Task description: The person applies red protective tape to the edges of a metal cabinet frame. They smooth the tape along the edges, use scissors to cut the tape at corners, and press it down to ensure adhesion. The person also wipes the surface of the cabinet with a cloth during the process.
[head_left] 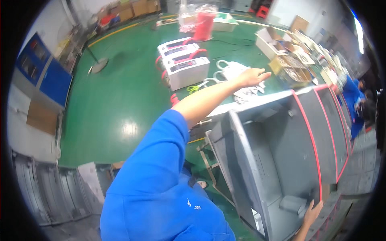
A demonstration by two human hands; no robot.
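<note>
The open grey cabinet [287,146] sits at the person's right. The right hand [312,213], fingers partly spread, is at its red edge strip [314,149]; whether it grips cannot be told. The left hand [253,77], loosely open and apparently unloaded, extends over white cloth [234,70]. The cabinet is probably heavy and stiff; grasp opposite rims.

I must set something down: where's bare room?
Before the round-based stand, green floor lies bare between the blue cabinet and the white units. The open grey housing seems to have hand room beside its inner block. It's crowded around the left hand, with white cloth, green scissors and an open carton.
</note>
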